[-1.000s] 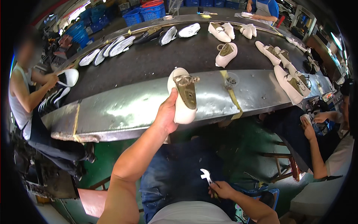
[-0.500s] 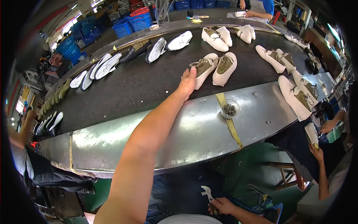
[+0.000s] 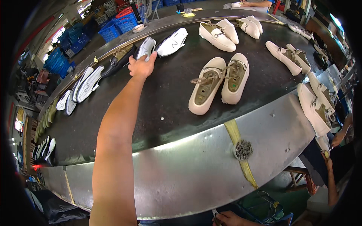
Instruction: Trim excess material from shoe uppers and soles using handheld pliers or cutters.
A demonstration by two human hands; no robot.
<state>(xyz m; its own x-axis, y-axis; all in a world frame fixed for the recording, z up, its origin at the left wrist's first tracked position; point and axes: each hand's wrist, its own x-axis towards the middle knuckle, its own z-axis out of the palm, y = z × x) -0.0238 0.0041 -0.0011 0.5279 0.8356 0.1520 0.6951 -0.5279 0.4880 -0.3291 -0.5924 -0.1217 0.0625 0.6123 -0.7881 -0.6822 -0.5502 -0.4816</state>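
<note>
My left hand [image 3: 142, 67] reaches over the dark work surface [image 3: 166, 90] and closes around the near end of a white shoe upper [image 3: 146, 47], thumb on its right side and fingers on its left. Some of its fingertips are hidden. To the right lies a similar white upper [image 3: 172, 42] with a dark line on it; to the left is a black shoe [image 3: 118, 60] with laces. At the lower edge my right hand [image 3: 228, 218], partly cut off, is closed on metal pliers [image 3: 215, 215]. A pair of cream lace-up moccasins [image 3: 206, 88] stands right of my left forearm.
Several more cream shoes [image 3: 218, 35] stand at the back and right. A cup of small nails [image 3: 243, 150] sits on the metal ledge [image 3: 188, 169] beside a yellow strip [image 3: 233, 132]. White uppers [image 3: 88, 84] lie far left. Another person's hand [image 3: 330, 164] works at the right.
My left hand has left the cream moccasin and moved left and away to the white upper. My view has shifted, so the moccasins appear nearer, and the pliers are mostly out of the picture.
</note>
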